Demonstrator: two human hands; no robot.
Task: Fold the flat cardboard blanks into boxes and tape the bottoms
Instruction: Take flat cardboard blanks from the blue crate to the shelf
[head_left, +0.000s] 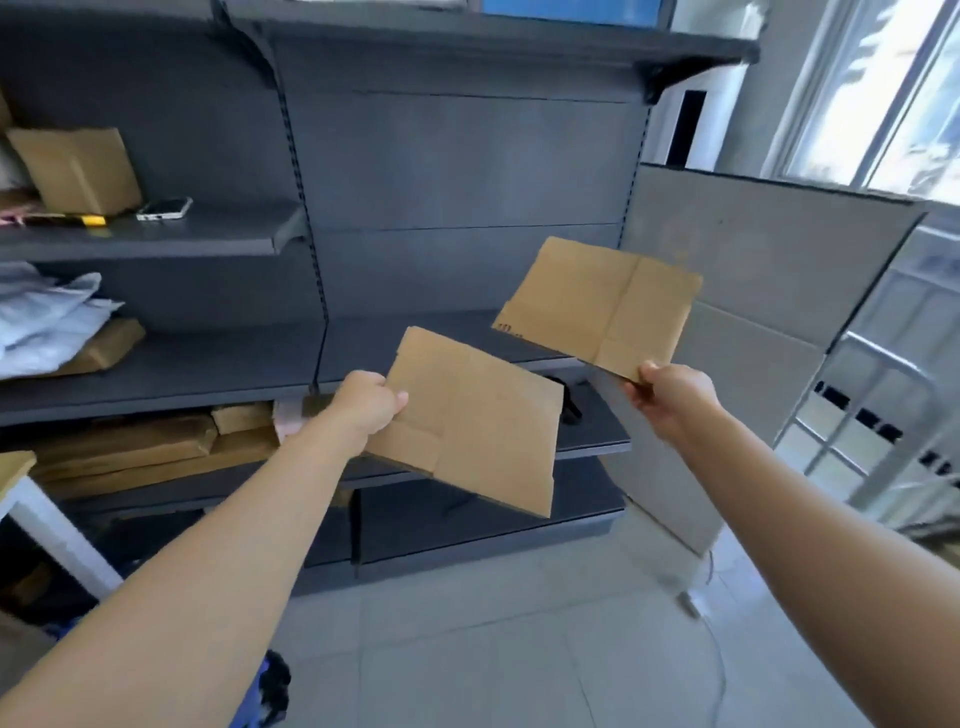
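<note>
Left hand: is gripping the left edge of the lower blank, thumb on top, holding it in the air before the shelving unit.
Right hand: is pinching the near corner of the upper blank, before the shelving unit's right end.
Edges: both blanks are staying flat and unfolded, a gap showing between them.
Open room: the tiled floor is lying before the shelving unit, under both blanks.

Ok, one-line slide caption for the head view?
Left hand holds the lower flat blank, right hand the upper flat blank, before grey shelving; neither folded.
</note>
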